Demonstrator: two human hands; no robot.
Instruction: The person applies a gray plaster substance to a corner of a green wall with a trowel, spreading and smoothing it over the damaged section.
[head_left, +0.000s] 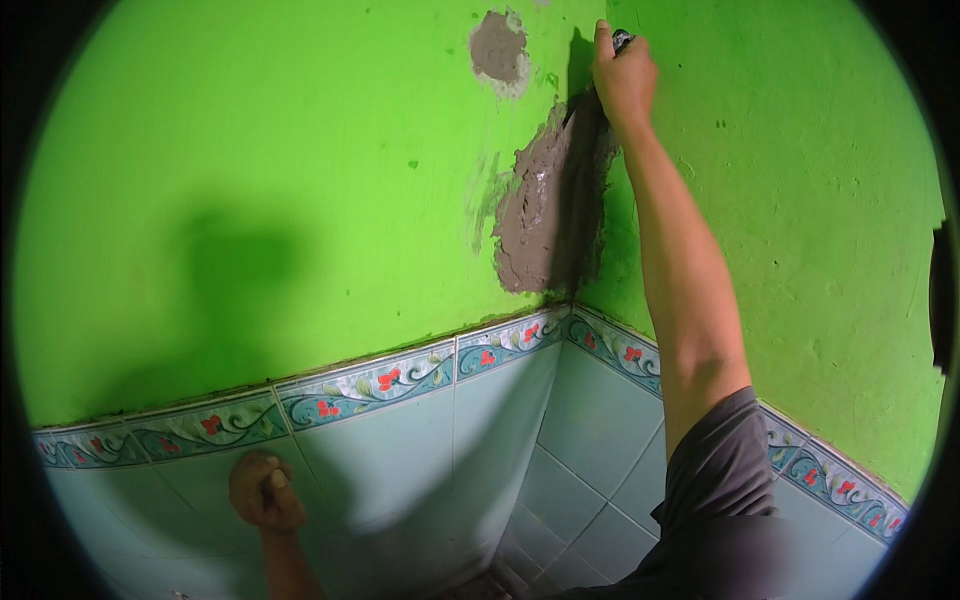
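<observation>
High in the wall corner, my right hand (626, 80) is closed round the dark handle of a trowel (622, 41), with the arm stretched upward. Most of its blade is hidden by the hand and shadow. Below and left of that hand, a rough patch of wet grey-brown mortar (528, 215) covers the green wall beside the corner. A smaller round mortar patch (499, 50) lies higher up, to the left. My left hand (267, 490) is held low at the left, in front of the tiles, its fingers curled in a loose fist. Nothing shows in it.
Two bright green walls (330, 200) meet at the corner. Beneath them runs a floral border of tiles (365, 388), above pale blue-green tiles (400, 450). Shadows of my head and arm fall across the left wall. A dark object (941, 300) stands at the far right rim.
</observation>
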